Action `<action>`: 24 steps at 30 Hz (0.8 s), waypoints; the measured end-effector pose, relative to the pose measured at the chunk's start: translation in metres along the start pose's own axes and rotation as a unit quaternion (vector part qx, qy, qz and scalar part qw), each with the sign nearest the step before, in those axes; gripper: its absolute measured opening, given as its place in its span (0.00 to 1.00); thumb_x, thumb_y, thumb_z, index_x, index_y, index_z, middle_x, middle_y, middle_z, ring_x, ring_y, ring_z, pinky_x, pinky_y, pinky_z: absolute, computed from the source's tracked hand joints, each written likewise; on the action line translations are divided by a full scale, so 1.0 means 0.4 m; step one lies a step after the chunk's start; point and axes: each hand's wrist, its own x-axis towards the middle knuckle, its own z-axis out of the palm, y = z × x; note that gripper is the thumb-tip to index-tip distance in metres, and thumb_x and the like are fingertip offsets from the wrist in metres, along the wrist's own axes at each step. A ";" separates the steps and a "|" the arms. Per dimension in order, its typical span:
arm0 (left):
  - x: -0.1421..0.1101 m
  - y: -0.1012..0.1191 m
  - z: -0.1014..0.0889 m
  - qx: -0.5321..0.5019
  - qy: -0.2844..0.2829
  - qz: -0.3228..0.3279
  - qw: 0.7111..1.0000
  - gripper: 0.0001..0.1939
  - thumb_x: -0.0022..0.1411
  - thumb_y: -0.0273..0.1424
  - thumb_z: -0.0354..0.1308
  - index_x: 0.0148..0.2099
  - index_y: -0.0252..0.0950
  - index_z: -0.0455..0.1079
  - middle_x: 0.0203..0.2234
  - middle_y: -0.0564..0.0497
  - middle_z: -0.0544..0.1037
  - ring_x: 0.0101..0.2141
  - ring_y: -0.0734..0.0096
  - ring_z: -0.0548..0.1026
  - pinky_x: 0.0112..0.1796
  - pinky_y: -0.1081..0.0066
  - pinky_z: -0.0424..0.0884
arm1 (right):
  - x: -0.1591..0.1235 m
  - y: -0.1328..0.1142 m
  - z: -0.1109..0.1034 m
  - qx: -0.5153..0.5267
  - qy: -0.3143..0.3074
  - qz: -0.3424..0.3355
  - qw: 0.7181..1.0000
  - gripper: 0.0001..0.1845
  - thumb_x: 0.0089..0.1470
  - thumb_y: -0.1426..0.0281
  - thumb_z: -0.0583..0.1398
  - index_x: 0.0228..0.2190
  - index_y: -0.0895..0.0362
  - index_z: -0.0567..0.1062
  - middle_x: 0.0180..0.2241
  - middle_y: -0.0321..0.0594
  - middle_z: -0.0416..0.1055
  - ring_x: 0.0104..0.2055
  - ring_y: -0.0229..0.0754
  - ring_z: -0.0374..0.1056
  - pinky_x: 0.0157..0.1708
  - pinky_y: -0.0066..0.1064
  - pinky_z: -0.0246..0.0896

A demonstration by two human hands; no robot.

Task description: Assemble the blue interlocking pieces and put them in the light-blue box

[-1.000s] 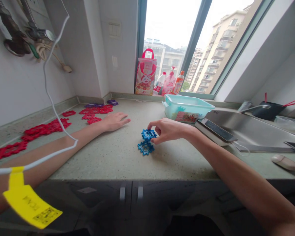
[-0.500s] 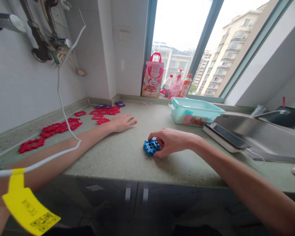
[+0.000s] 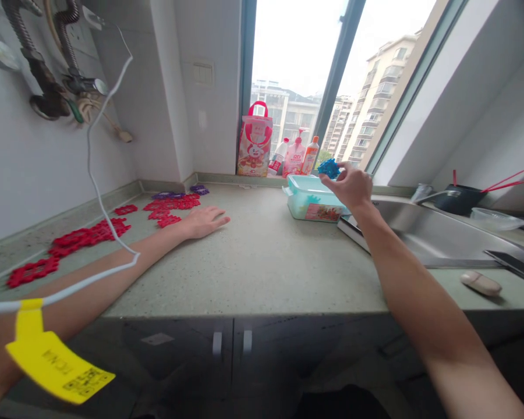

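Observation:
My right hand (image 3: 351,186) is raised above the light teal plastic box (image 3: 308,205) and pinches a stack of blue plastic lattice pieces (image 3: 329,169) in its fingertips. My left hand (image 3: 204,221) lies flat on the speckled green counter (image 3: 262,262), fingers stretched out and holding nothing. Just beyond its fingers and to the left lie red lattice pieces (image 3: 168,206) and a few purple ones (image 3: 198,189).
More red pieces (image 3: 70,241) run along the left wall. A red bag (image 3: 254,142) and bottles (image 3: 294,157) stand on the window sill. At the right are a steel sink (image 3: 436,233), a scale (image 3: 353,224) and a white soap-like object (image 3: 480,283). A white cable with a yellow tag (image 3: 56,366) hangs at left.
My right hand has stacked the blue pieces on the counter, gripped them and lifted them up and away to above the teal box. My left hand has stayed flat.

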 end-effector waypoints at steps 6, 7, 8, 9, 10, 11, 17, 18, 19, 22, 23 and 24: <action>-0.011 0.011 -0.010 -0.008 -0.002 0.006 1.000 0.44 0.73 0.60 0.35 0.74 0.36 0.65 0.72 0.38 0.66 0.70 0.48 0.63 0.68 0.51 0.58 | 0.014 0.080 0.039 -0.058 -0.082 0.036 0.994 0.36 0.50 0.42 0.66 0.49 0.57 0.84 0.44 0.56 0.82 0.48 0.64 0.77 0.47 0.50 0.71; -0.014 0.012 -0.012 -0.009 -0.003 0.007 1.000 0.44 0.74 0.60 0.35 0.74 0.36 0.65 0.72 0.38 0.65 0.70 0.48 0.63 0.68 0.51 0.58 | 0.016 0.086 0.044 -0.060 -0.094 0.037 0.993 0.38 0.50 0.41 0.66 0.49 0.57 0.85 0.45 0.57 0.82 0.48 0.65 0.77 0.47 0.50 0.71; -0.018 0.013 -0.013 -0.010 -0.005 0.008 1.000 0.44 0.73 0.60 0.35 0.74 0.36 0.65 0.72 0.38 0.65 0.71 0.49 0.63 0.68 0.52 0.58 | 0.018 0.089 0.048 -0.060 -0.104 0.039 0.992 0.39 0.50 0.40 0.66 0.49 0.57 0.85 0.45 0.57 0.82 0.48 0.65 0.77 0.47 0.51 0.71; -0.022 0.014 -0.015 -0.010 -0.006 0.010 1.000 0.44 0.73 0.60 0.35 0.74 0.35 0.64 0.72 0.38 0.65 0.71 0.49 0.63 0.68 0.52 0.58 | 0.020 0.092 0.051 -0.058 -0.113 0.042 0.991 0.40 0.50 0.39 0.66 0.50 0.57 0.85 0.45 0.57 0.82 0.48 0.65 0.77 0.47 0.51 0.71; -0.025 0.015 -0.017 -0.010 -0.006 0.012 1.000 0.44 0.73 0.60 0.36 0.74 0.35 0.65 0.72 0.37 0.65 0.70 0.49 0.63 0.68 0.53 0.58 | 0.022 0.093 0.052 -0.057 -0.122 0.046 0.990 0.40 0.51 0.38 0.65 0.51 0.57 0.85 0.45 0.57 0.82 0.48 0.65 0.77 0.47 0.52 0.71; -0.029 0.016 -0.020 -0.008 -0.004 0.015 1.000 0.44 0.73 0.60 0.36 0.74 0.34 0.65 0.72 0.37 0.65 0.70 0.49 0.63 0.68 0.53 0.58 | 0.023 0.093 0.052 -0.057 -0.131 0.051 0.988 0.41 0.51 0.37 0.65 0.51 0.57 0.85 0.45 0.57 0.82 0.48 0.65 0.77 0.47 0.52 0.70; -0.084 -0.013 -0.109 -0.021 0.021 0.048 0.998 0.39 0.68 0.60 0.49 0.67 0.39 0.74 0.66 0.44 0.75 0.63 0.54 0.73 0.65 0.62 0.64 | 0.015 0.077 0.034 -0.064 -0.163 0.054 0.983 0.45 0.50 0.31 0.61 0.47 0.57 0.85 0.45 0.60 0.81 0.50 0.68 0.74 0.49 0.56 0.67; -0.110 -0.030 -0.137 -0.036 0.044 0.032 0.998 0.38 0.67 0.59 0.51 0.65 0.40 0.75 0.63 0.46 0.77 0.61 0.56 0.75 0.63 0.63 0.66 | 0.012 0.070 0.031 -0.061 -0.140 0.041 0.987 0.45 0.51 0.31 0.60 0.48 0.58 0.85 0.47 0.61 0.80 0.52 0.69 0.73 0.51 0.58 0.66; -0.144 -0.053 -0.166 -0.058 0.089 0.004 0.994 0.36 0.67 0.59 0.51 0.63 0.40 0.77 0.61 0.48 0.79 0.59 0.58 0.77 0.62 0.65 0.67 | 0.008 0.062 0.029 -0.054 -0.107 0.023 0.993 0.45 0.53 0.33 0.59 0.50 0.59 0.84 0.48 0.61 0.79 0.54 0.69 0.72 0.52 0.59 0.65; -0.285 -0.145 -0.237 -0.051 0.143 -0.048 0.987 0.40 0.67 0.59 0.47 0.66 0.37 0.73 0.63 0.48 0.78 0.60 0.55 0.74 0.64 0.60 0.65 | -0.007 0.021 0.023 -0.001 -0.010 -0.060 0.998 0.38 0.60 0.41 0.58 0.52 0.59 0.83 0.50 0.58 0.78 0.58 0.67 0.68 0.58 0.61 0.61; -0.337 -0.182 -0.250 -0.045 0.138 -0.051 0.988 0.40 0.66 0.61 0.48 0.67 0.40 0.72 0.65 0.51 0.76 0.63 0.55 0.72 0.66 0.60 0.62 | -0.015 0.003 0.022 0.027 0.007 -0.096 0.995 0.34 0.61 0.44 0.59 0.53 0.57 0.82 0.51 0.56 0.78 0.58 0.65 0.67 0.60 0.60 0.60; -0.388 -0.218 -0.256 -0.046 0.119 -0.049 0.991 0.41 0.63 0.63 0.50 0.69 0.47 0.70 0.69 0.58 0.71 0.66 0.57 0.68 0.68 0.61 0.59 | -0.024 -0.017 0.021 0.057 0.011 -0.134 0.989 0.31 0.62 0.47 0.60 0.53 0.55 0.82 0.51 0.53 0.77 0.59 0.64 0.66 0.61 0.60 0.59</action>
